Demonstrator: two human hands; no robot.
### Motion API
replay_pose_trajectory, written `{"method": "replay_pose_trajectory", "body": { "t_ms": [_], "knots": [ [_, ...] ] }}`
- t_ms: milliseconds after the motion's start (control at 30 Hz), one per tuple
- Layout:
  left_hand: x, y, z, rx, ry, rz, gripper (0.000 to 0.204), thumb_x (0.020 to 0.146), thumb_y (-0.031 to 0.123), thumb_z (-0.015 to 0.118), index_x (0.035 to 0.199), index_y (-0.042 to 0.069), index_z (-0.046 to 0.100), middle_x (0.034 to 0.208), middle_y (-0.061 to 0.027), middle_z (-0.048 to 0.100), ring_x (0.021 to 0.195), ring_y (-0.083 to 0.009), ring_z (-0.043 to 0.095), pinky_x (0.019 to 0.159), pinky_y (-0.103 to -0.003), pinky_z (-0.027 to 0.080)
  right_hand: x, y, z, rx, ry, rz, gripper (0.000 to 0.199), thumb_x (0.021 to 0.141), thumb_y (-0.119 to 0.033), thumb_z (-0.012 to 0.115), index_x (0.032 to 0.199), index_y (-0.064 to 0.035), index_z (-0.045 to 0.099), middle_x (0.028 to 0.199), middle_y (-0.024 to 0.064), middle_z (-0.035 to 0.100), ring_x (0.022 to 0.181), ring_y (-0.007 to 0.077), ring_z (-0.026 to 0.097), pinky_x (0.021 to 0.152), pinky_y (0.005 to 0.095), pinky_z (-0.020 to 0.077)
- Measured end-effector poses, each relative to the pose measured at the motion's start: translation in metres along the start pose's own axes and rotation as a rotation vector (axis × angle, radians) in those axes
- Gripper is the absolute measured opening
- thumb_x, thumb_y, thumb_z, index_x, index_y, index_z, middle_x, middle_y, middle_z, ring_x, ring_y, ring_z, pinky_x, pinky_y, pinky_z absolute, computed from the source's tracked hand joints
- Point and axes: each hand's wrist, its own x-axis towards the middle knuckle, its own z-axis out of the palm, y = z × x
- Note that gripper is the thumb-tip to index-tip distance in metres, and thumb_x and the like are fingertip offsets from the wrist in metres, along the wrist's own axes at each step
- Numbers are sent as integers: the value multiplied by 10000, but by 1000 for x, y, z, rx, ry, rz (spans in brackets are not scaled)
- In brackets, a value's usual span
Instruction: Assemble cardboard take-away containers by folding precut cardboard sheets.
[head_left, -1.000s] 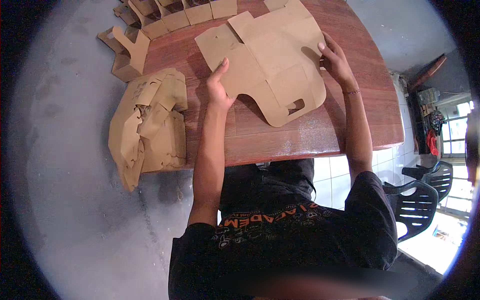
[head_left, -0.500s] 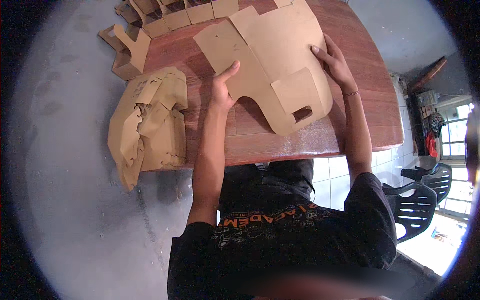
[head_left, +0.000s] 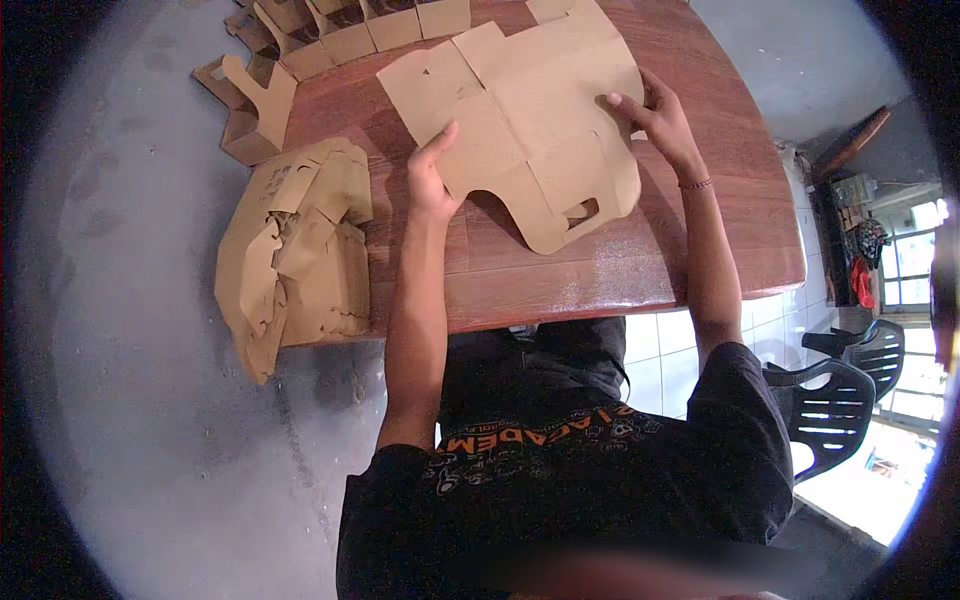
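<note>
A flat die-cut cardboard box blank (head_left: 530, 120) with a handle slot lies on the reddish wooden table (head_left: 620, 270). My left hand (head_left: 432, 178) grips its near-left edge, thumb on top. My right hand (head_left: 655, 118) presses fingers on the blank's right side, folding a panel. Both forearms reach in from below.
A torn brown paper package (head_left: 290, 250) of more blanks sits at the table's left edge. Several folded cardboard carriers (head_left: 330, 35) line the far edge, one (head_left: 250, 110) at the left corner. Dark plastic chairs (head_left: 840, 400) stand at the right, over grey floor.
The blank has been turned and shifted slightly on the table; its near flap with the handle slot is folded further. Both hands moved a little with it.
</note>
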Motion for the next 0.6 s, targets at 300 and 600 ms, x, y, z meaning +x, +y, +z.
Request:
{"method": "replay_pose_trajectory", "body": {
  "t_ms": [300, 600],
  "knots": [
    [-2, 12, -3, -208, -35, 149, 718, 978, 638, 376, 1322, 26, 527, 1281, -140, 604, 1155, -304, 594, 988, -471, 474, -1, 11, 1, 542, -110, 102, 502, 893, -159, 687, 1309, 68, 523, 1091, 130, 672, 973, 196, 666, 829, 313, 542],
    [16, 6, -33, -368, -404, -506, 586, 986, 524, 494, 1143, -21, 645, 1051, -115, 705, 990, -187, 683, 841, -319, 556, 6, 38, -25, 296, -325, 39, 580, 873, -187, 730, 1345, 68, 509, 1154, 145, 668, 1043, 196, 650, 905, 323, 522]
  ]
}}
